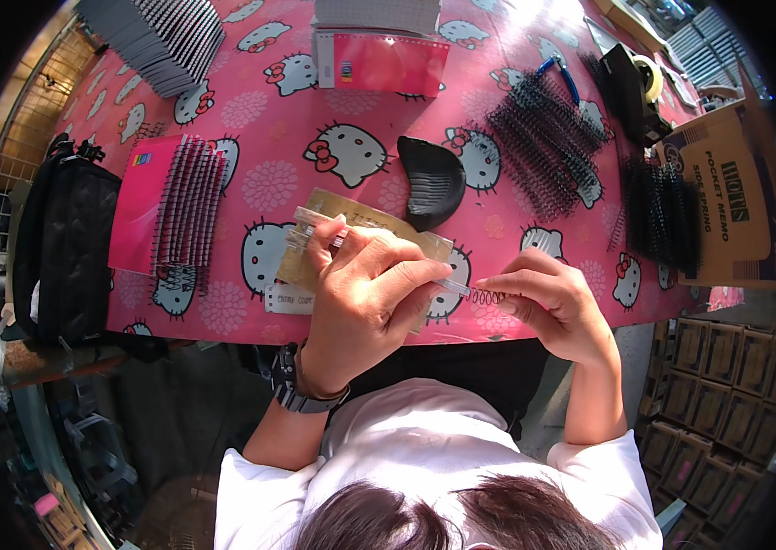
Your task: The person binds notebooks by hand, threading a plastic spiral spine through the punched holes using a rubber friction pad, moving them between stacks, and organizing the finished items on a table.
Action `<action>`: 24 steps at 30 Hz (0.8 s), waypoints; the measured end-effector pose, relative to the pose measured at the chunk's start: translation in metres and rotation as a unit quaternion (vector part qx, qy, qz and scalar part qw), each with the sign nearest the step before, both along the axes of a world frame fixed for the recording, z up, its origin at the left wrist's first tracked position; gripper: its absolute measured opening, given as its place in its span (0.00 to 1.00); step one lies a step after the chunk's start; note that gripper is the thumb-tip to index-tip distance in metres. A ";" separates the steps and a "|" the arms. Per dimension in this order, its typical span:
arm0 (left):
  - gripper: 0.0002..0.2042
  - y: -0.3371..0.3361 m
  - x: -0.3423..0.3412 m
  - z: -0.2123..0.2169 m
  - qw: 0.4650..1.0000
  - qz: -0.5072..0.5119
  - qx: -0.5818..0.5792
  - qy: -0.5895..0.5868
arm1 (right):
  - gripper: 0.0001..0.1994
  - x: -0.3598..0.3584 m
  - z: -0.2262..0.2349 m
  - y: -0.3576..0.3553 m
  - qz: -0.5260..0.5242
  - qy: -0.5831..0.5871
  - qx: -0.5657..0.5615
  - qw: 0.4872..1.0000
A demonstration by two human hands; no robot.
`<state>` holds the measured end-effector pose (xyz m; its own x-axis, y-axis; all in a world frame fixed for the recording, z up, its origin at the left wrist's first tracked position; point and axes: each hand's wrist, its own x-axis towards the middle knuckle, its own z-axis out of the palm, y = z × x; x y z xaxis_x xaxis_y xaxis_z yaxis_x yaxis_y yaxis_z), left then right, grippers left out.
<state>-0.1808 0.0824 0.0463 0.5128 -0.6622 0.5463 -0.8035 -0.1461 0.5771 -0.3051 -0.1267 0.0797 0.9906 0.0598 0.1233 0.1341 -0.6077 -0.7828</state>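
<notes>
My left hand (360,298), with a watch on its wrist, is closed over a narrow clear strip (455,287). What lies under the palm is hidden. The strip's near end points right, toward a thin dark spiral binding coil (486,297). My right hand (558,307) pinches that coil between thumb and fingers. Whether coil and strip are joined, I cannot tell. Beneath my left hand lies a tan card (356,213), and a white paper slip (287,300) sticks out at its lower left. Just beyond the card is a black curved pad with a ribbed middle (434,183).
Pink spiral-bound memo pads (145,206) are stacked at the left, beside a black bag (67,243). More pads (388,62) and a white paper stack (163,41) stand farther back. Loose black coils (548,137) pile at the right, near a tape dispenser (636,92) and cardboard box (727,197).
</notes>
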 end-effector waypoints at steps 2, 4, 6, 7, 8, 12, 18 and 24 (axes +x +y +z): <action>0.11 -0.001 0.000 0.002 1.000 -0.001 0.013 -0.004 | 0.18 0.000 -0.006 -0.002 0.015 0.046 0.034 0.998; 0.13 -0.004 -0.004 0.012 0.999 0.008 0.032 -0.014 | 0.19 0.002 0.010 0.006 -0.060 0.162 0.101 0.980; 0.13 -0.005 -0.010 0.005 0.998 -0.023 0.057 -0.032 | 0.20 0.010 0.011 0.006 -0.070 0.179 0.124 0.974; 0.13 -0.007 -0.012 0.005 0.996 -0.039 0.064 -0.047 | 0.20 0.013 0.006 0.001 -0.048 0.135 0.110 0.984; 0.13 -0.008 -0.012 0.003 0.995 -0.038 0.075 -0.049 | 0.20 0.019 0.003 -0.003 -0.025 0.091 0.095 0.991; 0.12 -0.008 -0.010 0.002 0.992 -0.037 0.108 -0.058 | 0.25 0.071 -0.020 -0.021 -0.025 -0.122 -0.130 0.984; 0.09 -0.006 -0.002 0.004 0.991 -0.053 0.087 -0.084 | 0.36 0.114 -0.040 -0.016 0.056 -0.038 -0.248 0.966; 0.07 -0.011 -0.003 0.000 0.995 -0.040 0.042 -0.078 | 0.32 0.120 -0.049 -0.017 0.014 -0.027 -0.209 0.978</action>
